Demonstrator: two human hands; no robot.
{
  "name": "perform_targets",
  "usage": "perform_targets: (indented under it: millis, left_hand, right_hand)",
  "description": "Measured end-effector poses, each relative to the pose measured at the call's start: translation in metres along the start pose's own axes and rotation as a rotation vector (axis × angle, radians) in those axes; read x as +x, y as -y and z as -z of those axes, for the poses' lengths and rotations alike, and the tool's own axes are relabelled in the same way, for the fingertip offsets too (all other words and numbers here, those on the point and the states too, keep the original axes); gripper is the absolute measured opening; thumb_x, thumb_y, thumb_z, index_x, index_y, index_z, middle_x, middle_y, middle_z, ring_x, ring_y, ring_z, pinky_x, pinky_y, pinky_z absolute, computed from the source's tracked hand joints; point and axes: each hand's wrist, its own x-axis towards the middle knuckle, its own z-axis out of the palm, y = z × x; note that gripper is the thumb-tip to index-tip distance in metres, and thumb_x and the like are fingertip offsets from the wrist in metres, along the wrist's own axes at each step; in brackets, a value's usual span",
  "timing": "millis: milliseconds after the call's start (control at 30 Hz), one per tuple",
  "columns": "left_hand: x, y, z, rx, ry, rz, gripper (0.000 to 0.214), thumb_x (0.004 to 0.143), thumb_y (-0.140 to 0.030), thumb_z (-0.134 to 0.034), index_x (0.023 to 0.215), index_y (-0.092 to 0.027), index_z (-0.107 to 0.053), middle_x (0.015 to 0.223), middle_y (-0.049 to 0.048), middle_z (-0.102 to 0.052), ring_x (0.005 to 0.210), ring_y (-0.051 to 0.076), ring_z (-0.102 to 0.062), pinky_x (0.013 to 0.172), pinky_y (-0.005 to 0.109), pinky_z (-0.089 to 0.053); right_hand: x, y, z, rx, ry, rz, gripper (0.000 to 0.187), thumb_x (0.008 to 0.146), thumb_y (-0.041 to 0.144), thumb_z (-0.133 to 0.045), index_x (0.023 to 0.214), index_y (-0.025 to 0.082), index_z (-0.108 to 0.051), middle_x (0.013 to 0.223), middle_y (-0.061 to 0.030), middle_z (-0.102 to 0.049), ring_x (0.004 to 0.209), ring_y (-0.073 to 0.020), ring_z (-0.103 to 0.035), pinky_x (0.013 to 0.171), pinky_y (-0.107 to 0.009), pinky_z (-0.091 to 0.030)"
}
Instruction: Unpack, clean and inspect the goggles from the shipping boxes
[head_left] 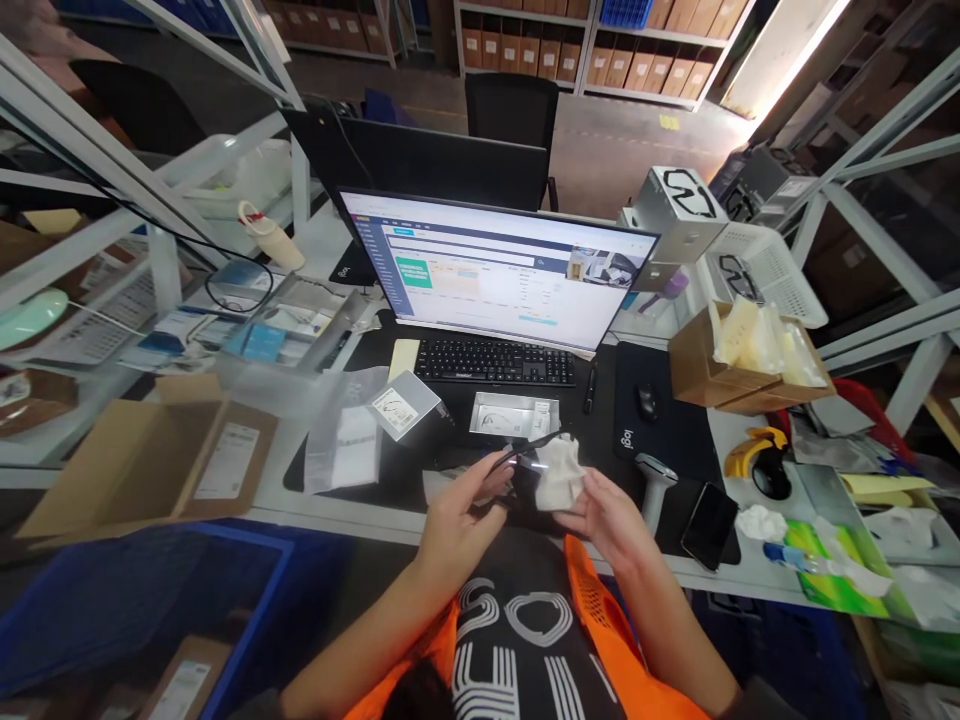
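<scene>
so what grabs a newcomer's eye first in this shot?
The lit monitor glows at centre, behind the keyboard. Just below it, the left hand pinches a thin dark item while the right hand cups a white wad beside it. An open cardboard box sits at far left.

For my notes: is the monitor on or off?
On. The monitor shows a bright page with a green block and a small photo.

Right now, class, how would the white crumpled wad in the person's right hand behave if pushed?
Probably floppy: the white wad sits creased and bunched in the right hand. Likely light, as fingertips alone hold it. Its irregular folds should keep it from rolling.
</scene>
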Motion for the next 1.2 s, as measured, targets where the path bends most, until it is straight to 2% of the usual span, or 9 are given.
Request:
perform_targets:
  millis: [100, 233, 367, 500, 700, 867, 967, 1033, 1200]
  left_hand:
    - [-0.002, 0.000, 0.000, -0.011, -0.061, -0.006, 0.048, 0.082, -0.015, -0.062, 0.130, -0.015, -0.060, 0.123, 0.0091, -0.072, 0.111, 0.022, -0.070, 0.099, 0.033, -0.057]
    - [-0.004, -0.001, -0.002, -0.024, -0.177, 0.012, 0.050, 0.081, -0.015, -0.062, 0.132, -0.015, -0.059, 0.121, 0.0089, -0.073, 0.110, 0.022, -0.071, 0.099, 0.033, -0.058]
    - [-0.006, 0.000, -0.005, -0.008, -0.188, 0.049, 0.056, 0.084, -0.017, -0.061, 0.139, -0.016, -0.054, 0.125, 0.0090, -0.071, 0.115, 0.021, -0.068, 0.102, 0.033, -0.056]
    - [-0.009, 0.007, -0.004, 0.038, -0.168, 0.080, 0.058, 0.086, -0.018, -0.059, 0.143, -0.021, -0.051, 0.133, 0.0075, -0.066, 0.121, 0.021, -0.065, 0.105, 0.033, -0.053]
    - [-0.013, 0.012, -0.006, 0.111, -0.155, 0.000, 0.054, 0.086, -0.016, -0.058, 0.139, -0.024, -0.055, 0.135, 0.0061, -0.064, 0.124, 0.022, -0.063, 0.105, 0.034, -0.053]
    - [-0.017, 0.012, -0.007, 0.204, -0.145, -0.061, 0.059, 0.086, -0.012, -0.055, 0.143, -0.028, -0.051, 0.139, 0.0046, -0.061, 0.121, 0.020, -0.064, 0.104, 0.034, -0.053]
    - [-0.019, 0.011, -0.007, 0.236, -0.170, -0.078, 0.060, 0.085, -0.012, -0.057, 0.142, -0.027, -0.052, 0.136, 0.0042, -0.063, 0.119, 0.020, -0.065, 0.104, 0.034, -0.052]
    - [-0.020, 0.010, -0.008, 0.235, -0.179, -0.063, 0.060, 0.084, -0.012, -0.058, 0.142, -0.026, -0.052, 0.134, 0.0050, -0.065, 0.116, 0.020, -0.066, 0.103, 0.033, -0.053]
    - [-0.020, 0.009, -0.010, 0.243, -0.073, 0.025, 0.066, 0.086, -0.028, -0.067, 0.148, -0.024, -0.045, 0.130, 0.0086, -0.068, 0.108, 0.023, -0.069, 0.092, 0.034, -0.057]
  right_hand:
    - [-0.010, -0.001, -0.005, -0.060, 0.099, 0.148, 0.036, 0.081, 0.051, -0.075, 0.092, 0.023, -0.055, 0.097, -0.0028, -0.063, 0.093, -0.0196, -0.061, 0.083, -0.034, -0.051]
    - [-0.023, 0.006, -0.007, -0.514, 0.201, 0.396, 0.027, 0.095, 0.048, -0.059, 0.087, 0.023, -0.053, 0.086, 0.0007, -0.051, 0.083, -0.0155, -0.048, 0.079, -0.028, -0.040]
    - [-0.031, 0.013, -0.015, -0.796, 0.267, 0.442, 0.030, 0.099, 0.048, -0.049, 0.085, 0.022, -0.049, 0.088, -0.0001, -0.045, 0.080, -0.0164, -0.043, 0.074, -0.029, -0.035]
    - [-0.036, 0.015, -0.023, -0.786, 0.346, 0.383, 0.029, 0.100, 0.049, -0.045, 0.087, 0.023, -0.047, 0.088, -0.0003, -0.042, 0.080, -0.0169, -0.041, 0.073, -0.029, -0.034]
    - [-0.048, 0.021, -0.044, -0.773, 0.492, 0.403, 0.025, 0.101, 0.042, -0.049, 0.085, 0.022, -0.050, 0.098, -0.0028, -0.046, 0.089, -0.0178, -0.044, 0.081, -0.030, -0.034]
    - [-0.042, 0.010, -0.053, -0.323, 0.605, 0.321, 0.025, 0.096, 0.047, -0.058, 0.092, 0.022, -0.056, 0.086, -0.0016, -0.050, 0.077, -0.0150, -0.045, 0.072, -0.028, -0.036]
    - [-0.031, -0.004, -0.057, -0.126, 0.565, 0.245, 0.028, 0.091, 0.049, -0.066, 0.090, 0.022, -0.056, 0.075, 0.0009, -0.052, 0.064, -0.0126, -0.046, 0.062, -0.025, -0.036]
    - [-0.025, -0.012, -0.061, -0.133, 0.488, 0.269, 0.034, 0.082, 0.047, -0.075, 0.078, 0.022, -0.052, 0.066, 0.0031, -0.051, 0.056, -0.0109, -0.044, 0.055, -0.023, -0.035]
    - [-0.016, -0.026, -0.073, -0.396, 0.173, 0.556, 0.047, 0.068, 0.039, -0.086, 0.059, 0.020, -0.044, 0.057, 0.0054, -0.046, 0.054, -0.0094, -0.040, 0.052, -0.022, -0.035]
